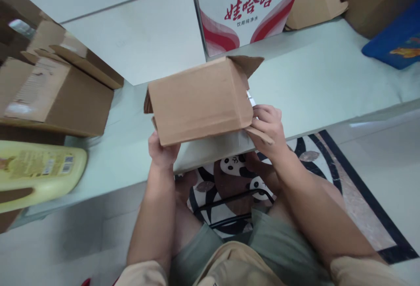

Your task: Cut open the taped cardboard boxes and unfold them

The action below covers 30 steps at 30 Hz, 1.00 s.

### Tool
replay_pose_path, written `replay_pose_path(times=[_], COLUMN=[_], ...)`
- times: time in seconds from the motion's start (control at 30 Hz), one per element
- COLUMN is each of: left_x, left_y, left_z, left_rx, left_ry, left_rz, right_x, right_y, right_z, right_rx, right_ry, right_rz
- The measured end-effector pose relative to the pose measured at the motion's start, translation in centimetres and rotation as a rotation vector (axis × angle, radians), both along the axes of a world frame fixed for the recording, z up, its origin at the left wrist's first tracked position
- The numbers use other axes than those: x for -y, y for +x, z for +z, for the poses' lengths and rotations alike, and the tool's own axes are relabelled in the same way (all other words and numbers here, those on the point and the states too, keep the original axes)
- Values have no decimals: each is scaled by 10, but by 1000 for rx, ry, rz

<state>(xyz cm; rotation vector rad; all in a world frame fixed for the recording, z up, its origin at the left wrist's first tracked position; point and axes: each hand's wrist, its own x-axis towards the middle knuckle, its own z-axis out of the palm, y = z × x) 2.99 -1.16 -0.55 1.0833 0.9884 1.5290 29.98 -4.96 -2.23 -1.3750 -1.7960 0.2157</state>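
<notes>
A plain brown cardboard box [197, 102] is held up at the front edge of the pale green table, its flaps loose at both ends. My left hand [163, 149] grips its lower left corner, fingers closed and partly hidden behind the cardboard. At the right end, my right hand [267, 128] has its fingers bent at the open end, around a flap. A small white piece [251, 99] shows in that opening, just above my right fingers; I cannot tell what it is. The inside of the box is hidden.
On the pale green table [315, 71] stand a white and red water carton [249, 12] at the back, brown boxes [78, 98] and a yellow jug [42, 172] at left, and a blue container [397, 36] at right. Panda-patterned flooring [232, 165] lies below.
</notes>
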Motion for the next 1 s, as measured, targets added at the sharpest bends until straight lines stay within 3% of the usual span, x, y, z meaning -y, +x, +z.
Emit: replay_pose_path(times=[0.2, 0.33, 0.47, 0.57, 0.7, 0.83, 1.0], left_x=[-4, -12, -15, -15, -14, -12, -13], left_y=[-14, -36, -53, -54, -45, -36, -29], left_z=[0, -6, -12, -15, -18, -19, -14], left_rx=[-103, -181, -269, -277, -283, -326, -301], left_ry=[113, 124, 50, -21, -23, 10, 107], left_rz=[-20, 17, -59, -161, -201, -164, -51], right_x=[-7, -9, -4, 3, 13, 20, 18], right_y=[-6, -5, -2, -6, -28, -50, -46], right_z=[-21, -18, -8, -7, -18, -24, -7], right_rx=[56, 101, -176, -388, -340, -357, -484], right_ry=[-193, -368, -341, -305, -283, -235, -233], right_rz=[-85, 49, 258, 345, 432, 257, 0])
